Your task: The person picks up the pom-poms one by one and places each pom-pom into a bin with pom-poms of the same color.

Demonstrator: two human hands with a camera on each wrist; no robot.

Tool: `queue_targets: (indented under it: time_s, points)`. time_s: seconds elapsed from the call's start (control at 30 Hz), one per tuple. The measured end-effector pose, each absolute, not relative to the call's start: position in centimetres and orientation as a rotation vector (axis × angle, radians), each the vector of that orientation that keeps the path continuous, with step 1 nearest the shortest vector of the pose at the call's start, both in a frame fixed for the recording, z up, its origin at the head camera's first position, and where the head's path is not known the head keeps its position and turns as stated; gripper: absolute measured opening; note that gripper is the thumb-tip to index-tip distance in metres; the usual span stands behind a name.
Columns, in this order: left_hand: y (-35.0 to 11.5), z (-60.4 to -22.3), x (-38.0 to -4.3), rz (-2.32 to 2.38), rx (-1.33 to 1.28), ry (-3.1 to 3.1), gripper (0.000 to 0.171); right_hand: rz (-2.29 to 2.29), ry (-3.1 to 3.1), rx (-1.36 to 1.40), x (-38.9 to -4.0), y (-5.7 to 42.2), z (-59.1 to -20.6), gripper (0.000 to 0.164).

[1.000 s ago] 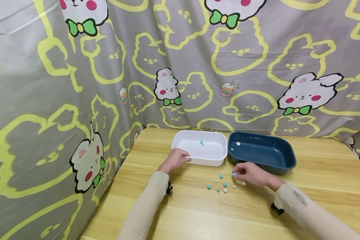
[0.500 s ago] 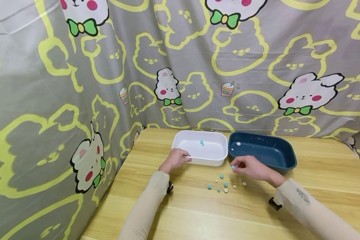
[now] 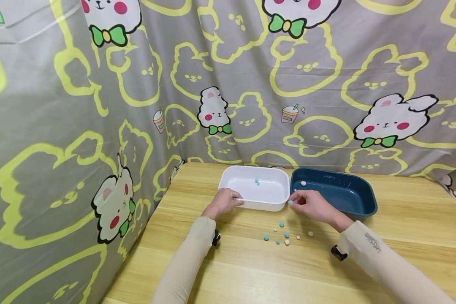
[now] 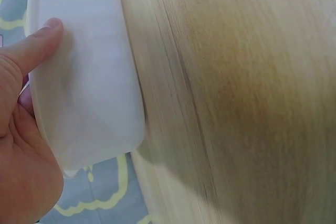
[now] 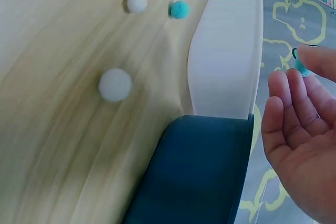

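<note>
My left hand [image 3: 223, 202] grips the near left rim of a white plastic basin [image 3: 266, 205], thumb outside on the wall in the left wrist view. Two turquoise balls [image 3: 256, 180] lie inside that basin. Between thumb and fingertips my right hand [image 3: 314, 206] pinches a small turquoise pompom [image 5: 301, 67], held above the near corner where the white basin meets a dark blue basin [image 3: 359, 198]. A white ball [image 3: 303, 183] sits in the blue basin, whose left inside is partly hidden by the right hand.
On the wooden table [image 3: 251, 278], several turquoise and white pompoms lie loose in front of the basins, among them a turquoise one [image 3: 266, 237] and a white one [image 3: 310, 233]. A patterned grey curtain [image 3: 251, 63] hangs behind the basins and along the left side.
My right hand has lifted the turquoise pompom off the table area and carried it forward and slightly left to the basins' edge. The left hand keeps its hold on the white basin.
</note>
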State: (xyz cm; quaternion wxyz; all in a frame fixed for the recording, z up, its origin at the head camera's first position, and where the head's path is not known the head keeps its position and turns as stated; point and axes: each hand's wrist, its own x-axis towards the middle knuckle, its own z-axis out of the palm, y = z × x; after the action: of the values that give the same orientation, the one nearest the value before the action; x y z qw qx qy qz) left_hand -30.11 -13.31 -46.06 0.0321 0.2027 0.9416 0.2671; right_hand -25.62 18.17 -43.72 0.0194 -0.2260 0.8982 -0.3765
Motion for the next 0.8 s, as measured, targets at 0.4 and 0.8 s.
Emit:
queue_targets:
  time_s: [0.4,0.8]
  points:
    - [-13.2,-46.1,-30.1,0.856,0.617,2.883,0.011,-1.180,2.809,-0.644,-26.9,16.4,-43.8,0.011]
    - [-13.4,-46.2,-30.4,0.833,0.611,2.876,0.012,-1.220,2.838,-0.615,-27.9,14.9,-44.1,0.011]
